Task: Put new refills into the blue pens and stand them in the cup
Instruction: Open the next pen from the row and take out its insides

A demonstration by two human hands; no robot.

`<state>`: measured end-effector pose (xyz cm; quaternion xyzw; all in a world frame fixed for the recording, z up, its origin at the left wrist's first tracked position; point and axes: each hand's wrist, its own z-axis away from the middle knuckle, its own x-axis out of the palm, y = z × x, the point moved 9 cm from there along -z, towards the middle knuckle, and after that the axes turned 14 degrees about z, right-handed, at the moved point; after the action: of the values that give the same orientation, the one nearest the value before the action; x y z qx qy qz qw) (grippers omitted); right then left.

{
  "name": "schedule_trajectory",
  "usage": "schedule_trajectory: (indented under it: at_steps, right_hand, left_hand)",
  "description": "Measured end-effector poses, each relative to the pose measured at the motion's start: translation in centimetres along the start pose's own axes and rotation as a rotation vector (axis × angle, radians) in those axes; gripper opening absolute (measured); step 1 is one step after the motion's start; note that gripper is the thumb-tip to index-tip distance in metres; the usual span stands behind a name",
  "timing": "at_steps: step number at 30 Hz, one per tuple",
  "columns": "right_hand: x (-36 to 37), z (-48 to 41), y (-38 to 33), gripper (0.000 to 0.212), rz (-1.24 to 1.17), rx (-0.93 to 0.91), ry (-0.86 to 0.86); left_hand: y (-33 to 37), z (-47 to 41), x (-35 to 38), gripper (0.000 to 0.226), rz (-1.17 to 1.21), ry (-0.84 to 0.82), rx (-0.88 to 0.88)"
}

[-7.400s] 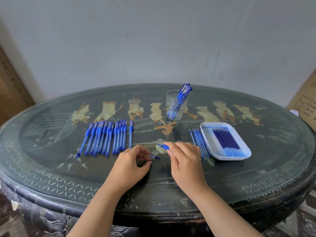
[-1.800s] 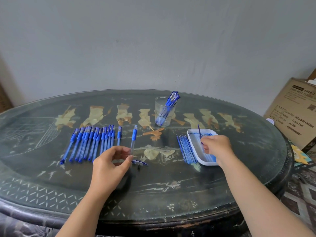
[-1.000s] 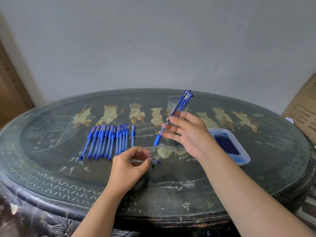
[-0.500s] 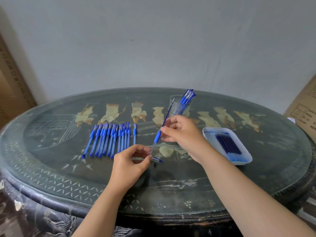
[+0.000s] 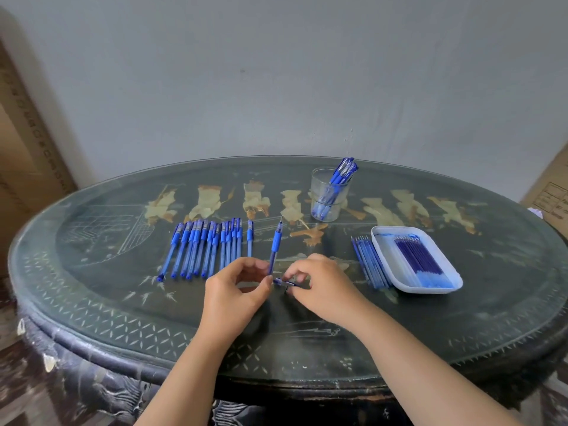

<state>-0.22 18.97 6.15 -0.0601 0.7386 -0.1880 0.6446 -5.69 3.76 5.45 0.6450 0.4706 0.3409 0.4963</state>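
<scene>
My left hand [image 5: 233, 290] pinches the lower end of a blue pen barrel [image 5: 275, 241] that points away from me with its tip up. My right hand [image 5: 322, 285] pinches a small blue pen cap [image 5: 284, 282] lying just under that barrel. A row of several blue pens [image 5: 206, 247] lies to the left, with one single pen [image 5: 249, 238] beside it. A clear cup [image 5: 328, 195] at the back holds several finished pens. A white tray [image 5: 387, 262] on the right holds new refills [image 5: 418, 256]. Loose refills [image 5: 370, 261] lie next to the tray's left side.
The dark oval table [image 5: 461, 327] has a painted top under glass. Cardboard boxes stand at the far right [image 5: 553, 195] and against the wall on the left [image 5: 24, 149]. A grey wall rises behind the table.
My right hand has come down from the upper part of the barrel to the cap on the table. The refill that stuck out of the barrel now sits inside it.
</scene>
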Motion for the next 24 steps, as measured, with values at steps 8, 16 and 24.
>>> schedule_trajectory:
  at_steps: [8,16,24]
  right_hand:
    - [0.7,-0.2,-0.3,0.005,0.052,-0.01,-0.008]
    - [-6.9,-0.9,1.3,0.007,-0.771,0.222,0.236]
    - [-8.0,-1.8,-0.1,0.012,-0.604,0.132,0.171]
  left_hand:
    - [0.0,-0.1,0.1,0.021,-0.018,-0.023,0.002]
    - [0.0,0.0,0.7,0.019,-0.011,-0.071,0.009]
    - [0.1,0.1,1.0,0.021,-0.006,-0.092,0.022]
